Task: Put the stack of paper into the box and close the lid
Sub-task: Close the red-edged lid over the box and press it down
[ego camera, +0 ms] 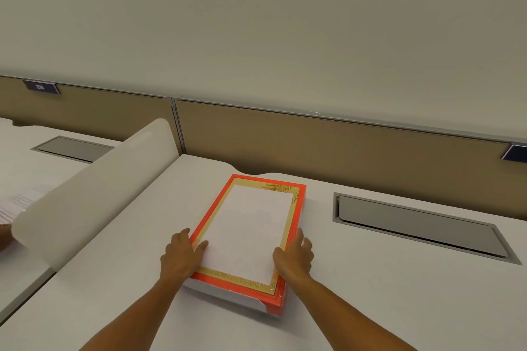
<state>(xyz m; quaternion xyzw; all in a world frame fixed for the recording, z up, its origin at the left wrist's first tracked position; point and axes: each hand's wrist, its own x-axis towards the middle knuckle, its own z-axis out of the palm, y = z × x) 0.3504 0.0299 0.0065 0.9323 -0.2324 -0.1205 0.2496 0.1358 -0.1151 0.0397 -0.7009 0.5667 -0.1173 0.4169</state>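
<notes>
Where hands (182, 255) flank: paper (247, 234).

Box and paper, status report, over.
Left hand and right hand flank the near end of the orange box, fingers open on the paper stack. Paper lies inside the box. No lid seen on it. Nothing in the way.

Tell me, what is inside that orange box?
A white stack of paper lies inside the orange box, gold lining showing around it. Both hands rest on its near corners. Whatever lies beneath the top sheet is covered.
</notes>
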